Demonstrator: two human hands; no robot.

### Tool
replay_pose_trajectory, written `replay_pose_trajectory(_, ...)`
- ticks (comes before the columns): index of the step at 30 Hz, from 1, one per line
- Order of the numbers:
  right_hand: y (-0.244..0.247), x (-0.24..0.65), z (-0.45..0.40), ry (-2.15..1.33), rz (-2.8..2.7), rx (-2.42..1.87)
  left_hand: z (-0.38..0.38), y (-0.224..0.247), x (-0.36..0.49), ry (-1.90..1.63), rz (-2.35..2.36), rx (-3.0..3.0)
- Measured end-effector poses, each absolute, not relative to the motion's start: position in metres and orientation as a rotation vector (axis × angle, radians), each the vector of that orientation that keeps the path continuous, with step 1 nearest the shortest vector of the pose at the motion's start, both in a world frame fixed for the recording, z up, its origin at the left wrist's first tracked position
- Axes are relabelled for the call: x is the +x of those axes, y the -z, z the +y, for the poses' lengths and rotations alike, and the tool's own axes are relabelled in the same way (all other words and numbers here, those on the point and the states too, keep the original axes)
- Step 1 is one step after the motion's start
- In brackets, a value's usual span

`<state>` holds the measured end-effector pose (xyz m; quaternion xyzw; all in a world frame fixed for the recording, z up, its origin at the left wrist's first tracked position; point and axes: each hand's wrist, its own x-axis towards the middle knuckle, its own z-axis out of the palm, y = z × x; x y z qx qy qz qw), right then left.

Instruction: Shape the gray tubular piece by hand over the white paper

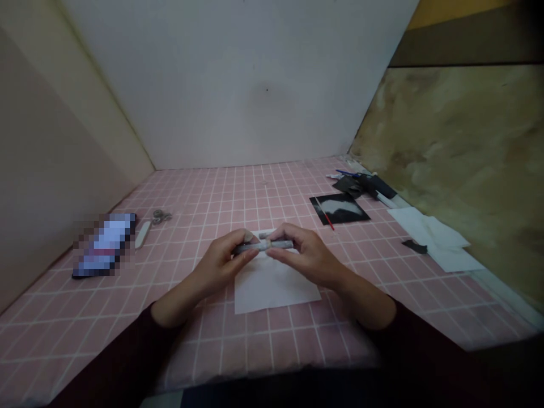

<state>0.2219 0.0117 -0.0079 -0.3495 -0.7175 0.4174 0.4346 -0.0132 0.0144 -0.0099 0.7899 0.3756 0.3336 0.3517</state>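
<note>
A thin grey rod-like piece (283,245) lies level between my two hands, above a white sheet of paper (276,286). My left hand (223,258) pinches its left part between thumb and fingers. My right hand (308,252) grips it near the middle, and the right end shows past the thumb. The thumbs nearly meet at a paler spot on the rod. Just behind it, a second short grey piece (266,234) shows between the hands, partly hidden; whether it is held cannot be made out.
A phone (106,246), a white flat stick (143,234) and scissors (160,216) lie left on the pink checked cloth (204,198). To the right are a black-and-white sheet (348,208), a red stick (330,221), dark scraps (349,185) and white papers (437,238).
</note>
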Motion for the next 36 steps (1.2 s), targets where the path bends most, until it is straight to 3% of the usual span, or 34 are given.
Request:
replay_pose_trajectory(24, 0.005, 0.222, 0.009, -0.96, -1.781, -0.903, 0.014, 0.007, -0.015, -0.841, 0.938, 2.021)
replay_pose_trajectory(36, 0.009, 0.231, 0.019, -1.144, -1.652, -0.864, 0.019, 0.009, -0.02, -0.826, 0.956, 1.955)
